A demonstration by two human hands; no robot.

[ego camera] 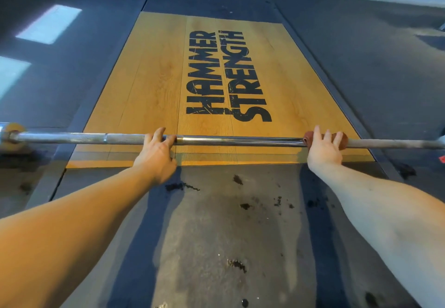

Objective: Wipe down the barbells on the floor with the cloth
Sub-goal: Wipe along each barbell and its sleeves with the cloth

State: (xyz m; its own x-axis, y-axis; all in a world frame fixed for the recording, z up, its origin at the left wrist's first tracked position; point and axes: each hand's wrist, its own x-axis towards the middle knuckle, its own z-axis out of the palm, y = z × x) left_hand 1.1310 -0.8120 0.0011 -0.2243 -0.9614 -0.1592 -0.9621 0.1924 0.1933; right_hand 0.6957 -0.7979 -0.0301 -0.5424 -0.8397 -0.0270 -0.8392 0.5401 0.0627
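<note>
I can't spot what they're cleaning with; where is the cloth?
Head view, right side: the reddish cloth wraps the barbell under the right hand, over the wooden platform.
</note>
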